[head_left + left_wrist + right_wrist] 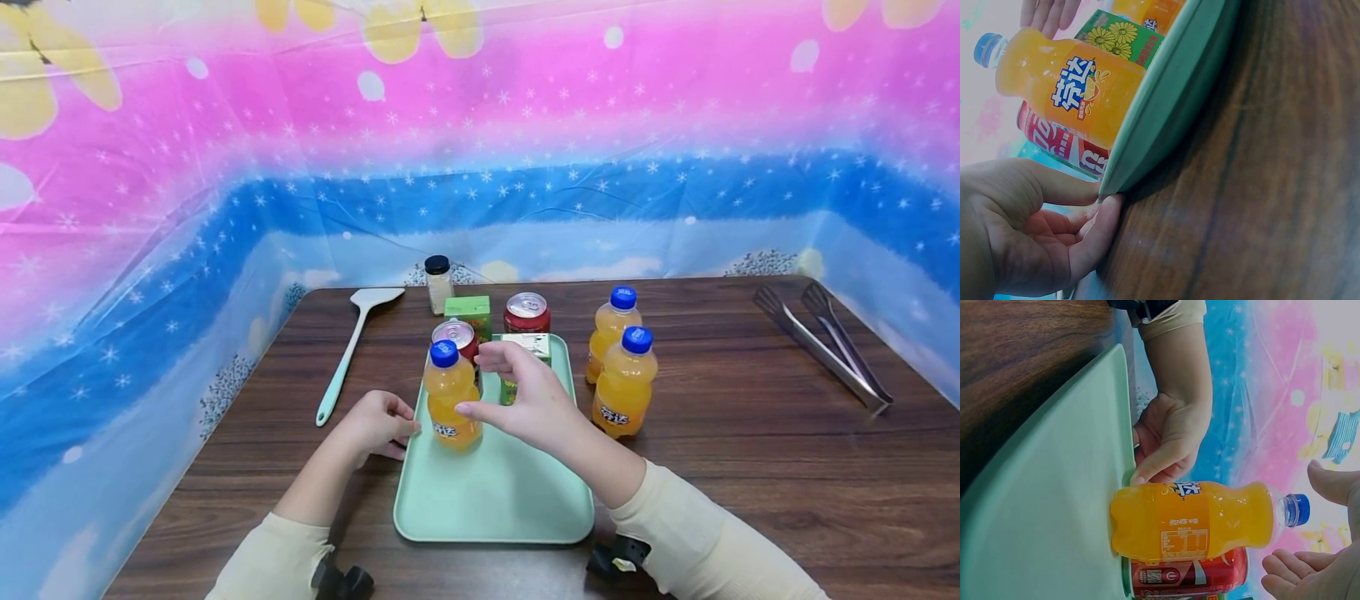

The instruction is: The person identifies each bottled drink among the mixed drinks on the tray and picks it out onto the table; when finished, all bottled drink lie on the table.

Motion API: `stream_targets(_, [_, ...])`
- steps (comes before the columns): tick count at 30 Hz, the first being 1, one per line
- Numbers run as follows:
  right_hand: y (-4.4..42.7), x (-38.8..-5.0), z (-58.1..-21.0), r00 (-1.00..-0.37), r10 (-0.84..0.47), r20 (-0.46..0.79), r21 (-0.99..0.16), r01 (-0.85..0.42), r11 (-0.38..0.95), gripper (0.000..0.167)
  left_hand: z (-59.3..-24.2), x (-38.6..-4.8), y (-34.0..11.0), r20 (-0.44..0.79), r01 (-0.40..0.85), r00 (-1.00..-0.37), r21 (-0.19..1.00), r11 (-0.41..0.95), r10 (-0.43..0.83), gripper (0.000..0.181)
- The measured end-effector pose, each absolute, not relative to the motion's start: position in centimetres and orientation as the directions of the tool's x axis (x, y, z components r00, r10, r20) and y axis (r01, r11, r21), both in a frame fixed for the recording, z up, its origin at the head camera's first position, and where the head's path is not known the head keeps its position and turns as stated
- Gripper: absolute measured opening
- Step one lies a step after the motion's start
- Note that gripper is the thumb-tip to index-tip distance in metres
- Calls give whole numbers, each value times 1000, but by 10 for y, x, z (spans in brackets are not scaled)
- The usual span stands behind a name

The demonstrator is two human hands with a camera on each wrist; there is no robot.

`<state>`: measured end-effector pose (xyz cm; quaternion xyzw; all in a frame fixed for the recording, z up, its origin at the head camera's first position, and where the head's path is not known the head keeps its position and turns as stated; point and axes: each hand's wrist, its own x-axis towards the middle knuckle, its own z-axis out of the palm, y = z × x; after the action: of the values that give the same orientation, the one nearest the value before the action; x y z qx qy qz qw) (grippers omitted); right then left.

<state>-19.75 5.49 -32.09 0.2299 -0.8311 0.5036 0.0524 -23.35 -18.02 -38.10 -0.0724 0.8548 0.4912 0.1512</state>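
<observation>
An orange soda bottle (452,404) with a blue cap stands upright on the left side of the pale green tray (495,508). My left hand (378,425) pinches the tray's left rim between thumb and fingers, as the left wrist view shows at the rim (1141,134). To the bottle's right, my right hand (536,400) has its thumb and fingers spread. In the right wrist view a gap separates this hand (1329,550) from the bottle's cap (1298,510). Just behind the bottle is a red soda can (456,333), with a green drink carton (509,392) to its right.
Another red can (527,312) and green carton (468,308) stand at the tray's far end. Two more orange soda bottles (626,383) are right of the tray. A spatula (345,358) lies left, metal tongs (825,346) far right. A black-capped jar (438,286) stands behind.
</observation>
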Motion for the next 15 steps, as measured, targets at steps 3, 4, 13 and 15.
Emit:
stream_targets(3, [54, -199, -321, -889, -332, 315, -815, -433, 386, 66, -381, -233, -180, -331, -273, -943, 818, 506, 25, 15])
stream_targets(4, [54, -199, -321, -890, -332, 313, -816, -430, 385, 66, -381, -233, -180, -331, -274, -943, 818, 506, 25, 15])
stream_targets(13, [52, -200, -322, -893, -331, 304, -814, -424, 397, 66, -381, -233, -180, -323, -265, -946, 816, 514, 23, 14])
stream_targets(15, [52, -200, -322, -893, -330, 305, -813, -425, 399, 66, -381, -233, -180, -320, -263, -947, 816, 515, 24, 14])
